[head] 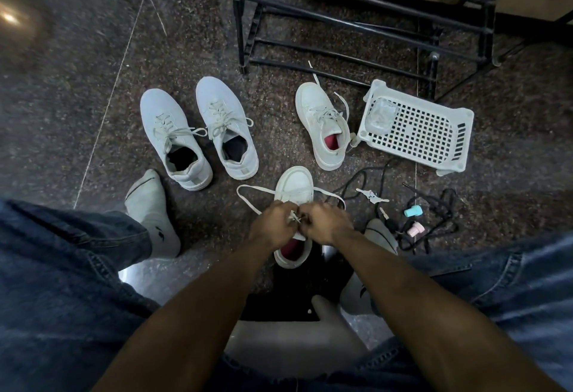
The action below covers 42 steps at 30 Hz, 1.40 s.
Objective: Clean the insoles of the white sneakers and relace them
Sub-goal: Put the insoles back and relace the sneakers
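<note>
Fingers (280, 216) of both hands pinch the lace (248, 198) over the sneaker (294, 187); uneven pulling could probably leave one end short.

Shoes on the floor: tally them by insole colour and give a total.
Dark insole: 2, the left pair
Red insole: 2, the sneaker by the basket and the sneaker under both hands
Total: 4
</note>
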### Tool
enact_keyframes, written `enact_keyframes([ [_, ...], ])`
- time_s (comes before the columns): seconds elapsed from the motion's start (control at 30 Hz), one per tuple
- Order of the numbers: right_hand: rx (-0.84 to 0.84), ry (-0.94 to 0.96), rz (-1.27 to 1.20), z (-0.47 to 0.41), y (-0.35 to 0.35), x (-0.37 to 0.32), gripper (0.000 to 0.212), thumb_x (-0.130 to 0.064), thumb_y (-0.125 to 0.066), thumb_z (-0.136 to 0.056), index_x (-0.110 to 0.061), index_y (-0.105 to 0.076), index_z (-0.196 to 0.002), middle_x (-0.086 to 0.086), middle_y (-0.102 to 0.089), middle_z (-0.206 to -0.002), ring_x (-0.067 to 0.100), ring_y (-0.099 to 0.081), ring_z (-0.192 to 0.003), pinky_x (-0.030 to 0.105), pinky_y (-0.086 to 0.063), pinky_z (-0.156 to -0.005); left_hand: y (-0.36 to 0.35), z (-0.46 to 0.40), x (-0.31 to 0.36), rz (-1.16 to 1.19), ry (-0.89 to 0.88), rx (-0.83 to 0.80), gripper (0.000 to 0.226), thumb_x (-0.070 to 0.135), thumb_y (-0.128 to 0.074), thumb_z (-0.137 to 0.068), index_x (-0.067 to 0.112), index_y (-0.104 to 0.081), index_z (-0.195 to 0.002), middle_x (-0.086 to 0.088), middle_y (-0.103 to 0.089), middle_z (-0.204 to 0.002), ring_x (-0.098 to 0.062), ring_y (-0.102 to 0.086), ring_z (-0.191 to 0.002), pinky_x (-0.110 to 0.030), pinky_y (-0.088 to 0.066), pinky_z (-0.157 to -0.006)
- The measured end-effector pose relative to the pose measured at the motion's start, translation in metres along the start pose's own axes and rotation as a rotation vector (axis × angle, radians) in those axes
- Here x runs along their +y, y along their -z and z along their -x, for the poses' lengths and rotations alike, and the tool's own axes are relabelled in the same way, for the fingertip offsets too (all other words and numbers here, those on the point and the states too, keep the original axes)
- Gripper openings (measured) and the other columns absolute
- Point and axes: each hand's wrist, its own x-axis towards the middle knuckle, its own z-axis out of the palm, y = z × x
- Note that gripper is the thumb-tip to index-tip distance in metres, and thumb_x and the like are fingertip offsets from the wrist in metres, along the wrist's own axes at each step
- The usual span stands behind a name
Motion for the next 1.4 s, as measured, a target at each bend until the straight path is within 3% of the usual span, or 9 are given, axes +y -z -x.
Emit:
enact_keyframes([
  [0.27, -0.137, -0.187, -0.631, -0.017, -0.003, 0.006, 0.008, -0.006, -0.069, -0.082, -0.011, -0.075, -0.081, -0.005, -0.064, -0.077, 0.008, -0.058, -0.075, 0.013, -0.043, -0.051, -0.017, 0.001, -0.011, -0.007, -0.06, 0.097, 0.023, 0.014, -0.068, -0.084, 0.015, -0.071, -0.107, -0.009, -0.056, -0.113, -0.027, -0.06, -0.102, -0.036, -0.049, -0.087],
  [0.43, -0.263, -0.27, -0.899, -0.019, -0.001, 0.015, 0.019, -0.013, -0.067, -0.088, -0.022, -0.059, -0.073, -0.013, -0.06, -0.066, 0.002, -0.051, -0.067, 0.02, -0.042, -0.06, -0.011, -0.005, -0.008, 0.446, 0.076, 0.007, 0.008, -0.004, -0.072, -0.079, -0.003, -0.072, -0.087, -0.003, -0.062, -0.077, -0.006, -0.057, -0.068, -0.021, -0.042, -0.066],
  [0.53, -0.263, -0.236, -0.92, -0.017, 0.002, 0.017, 0.013, -0.018, -0.072, -0.085, -0.023, -0.063, -0.078, -0.011, -0.061, -0.067, 0.001, -0.05, -0.062, 0.018, -0.04, -0.055, -0.005, -0.008, -0.009, 0.677, 0.215, -0.097, 0.019, -0.012, -0.067, -0.079, 0.007, -0.068, -0.075, 0.01, -0.065, -0.059, 0.0, -0.056, -0.057, -0.018, -0.043, -0.061],
  [0.7, -0.125, -0.16, -0.747, -0.016, 0.0, 0.023, 0.026, -0.001, -0.075, -0.078, -0.019, -0.06, -0.068, -0.009, -0.056, -0.063, -0.008, -0.048, -0.041, 0.007, -0.035, -0.043, -0.011, -0.011, 0.0, 0.553, 0.186, -0.03, 0.025, -0.011, -0.069, -0.077, 0.013, -0.063, -0.081, -0.004, -0.059, -0.077, -0.012, -0.054, -0.07, -0.015, -0.043, -0.061],
  [0.83, -0.176, -0.176, -0.655, -0.015, -0.003, 0.031, 0.038, 0.014, -0.072, -0.07, -0.017, -0.05, -0.068, -0.004, -0.051, -0.066, 0.005, -0.047, -0.058, 0.015, -0.041, -0.058, -0.018, -0.007, -0.009, 0.326, 0.212, -0.05, 0.031, 0.013, -0.074, -0.081, 0.011, -0.063, -0.11, -0.009, -0.062, -0.093, -0.024, -0.06, -0.085, -0.026, -0.045, -0.072],
  [0.93, -0.202, -0.202, -0.55, -0.015, -0.006, 0.037, 0.037, -0.001, -0.082, -0.069, -0.019, -0.05, -0.067, 0.0, -0.056, -0.069, 0.016, -0.052, -0.067, 0.03, -0.045, -0.067, -0.02, -0.004, -0.021, 0.313, 0.234, -0.05, 0.025, 0.024, -0.076, -0.083, 0.005, -0.071, -0.098, -0.019, -0.071, -0.096, -0.031, -0.067, -0.086, -0.032, -0.049, -0.074],
  [1.07, -0.233, -0.163, -0.368, -0.011, 0.008, 0.043, 0.017, -0.019, -0.078, -0.079, -0.015, -0.065, -0.069, 0.003, -0.064, -0.067, 0.016, -0.057, -0.063, 0.025, -0.044, -0.061, -0.001, 0.001, -0.012, 0.078, 0.196, -0.061, 0.012, 0.027, -0.07, -0.087, 0.018, -0.078, -0.087, -0.004, -0.075, -0.087, -0.021, -0.069, -0.086, -0.025, -0.048, -0.072],
  [1.27, -0.173, -0.16, 0.017, -0.002, 0.04, 0.061, 0.022, -0.026, -0.069, -0.082, -0.021, -0.059, -0.064, 0.0, -0.067, -0.086, 0.023, -0.064, -0.093, 0.034, -0.054, -0.081, 0.029, 0.0, -0.015, -0.273, 0.378, 0.001, 0.028, 0.036, -0.059, -0.081, 0.021, -0.073, -0.1, 0.0, -0.073, -0.1, -0.024, -0.069, -0.093, -0.04, -0.054, -0.089],
  [1.4, -0.208, -0.149, 0.127, 0.001, 0.043, 0.053, 0.02, -0.036, -0.069, -0.081, -0.025, -0.056, -0.072, 0.006, -0.068, -0.1, 0.027, -0.064, -0.096, 0.034, -0.053, -0.084, 0.037, -0.001, -0.008, -0.161, 0.388, -0.113, 0.026, 0.03, -0.063, -0.078, 0.01, -0.072, -0.093, -0.008, -0.072, -0.087, -0.025, -0.07, -0.081, -0.036, -0.058, -0.078],
])
